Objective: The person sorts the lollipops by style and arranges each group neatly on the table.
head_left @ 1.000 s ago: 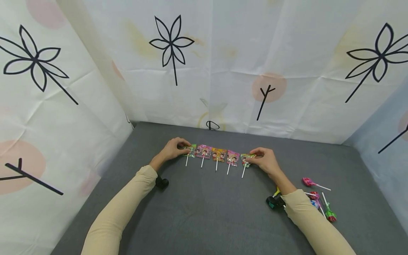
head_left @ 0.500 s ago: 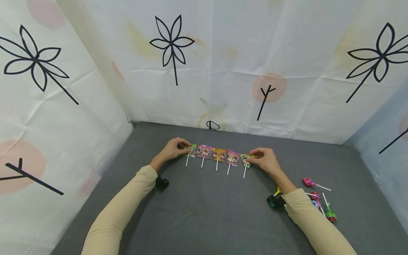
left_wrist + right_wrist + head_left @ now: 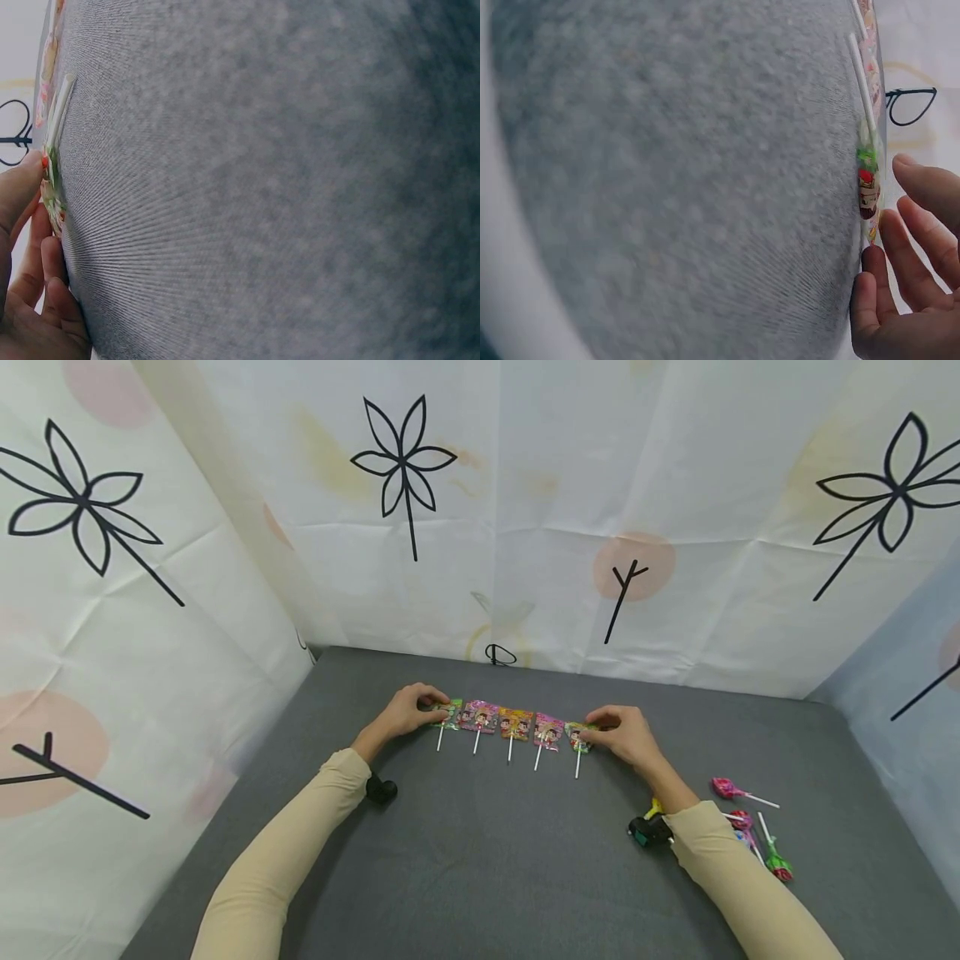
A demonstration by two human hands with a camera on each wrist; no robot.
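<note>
Our left hand [image 3: 405, 712] pinches the left-end lollipop [image 3: 453, 716]; our right hand [image 3: 624, 735], relaxed, thumb clear, touches the right-end lollipop [image 3: 578, 737]. Mid-frame, the row [image 3: 516, 724] probably wants gentle nudges, sticks [image 3: 511, 751] parallel.

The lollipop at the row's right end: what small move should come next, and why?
I'd probably lift the right hand off that lollipop: the thumb stands clear, and the lollipop lies beside its pink neighbour, its stick pointing about the same way.
</note>
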